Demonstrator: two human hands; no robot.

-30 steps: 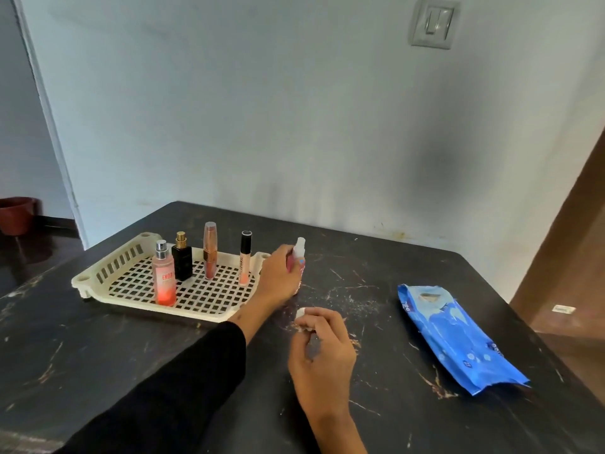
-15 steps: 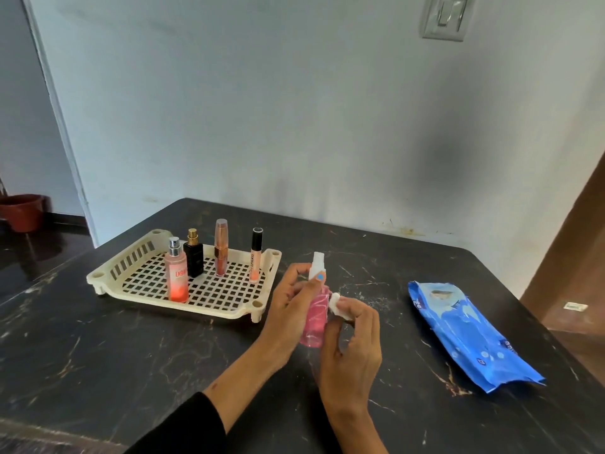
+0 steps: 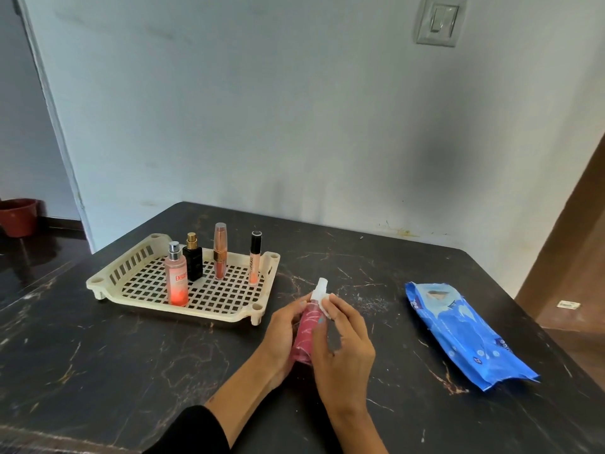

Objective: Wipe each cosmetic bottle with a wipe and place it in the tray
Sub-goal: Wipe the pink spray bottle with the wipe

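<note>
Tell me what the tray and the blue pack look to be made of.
Tray: cream moulded plastic by its look, matte, with a grid floor and slotted walls. Blue pack: thin glossy plastic film, probably, since it creases and catches light.

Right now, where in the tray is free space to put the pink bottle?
The tray is free along its front right, between the peach spray bottle and the right rim, before the lip gloss tube. The left slotted side is also bare. The back row is crowded: black perfume bottle, tall lipstick tube.

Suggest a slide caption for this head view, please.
Left hand holds pink bottle; right hand wipes its neck.
</note>
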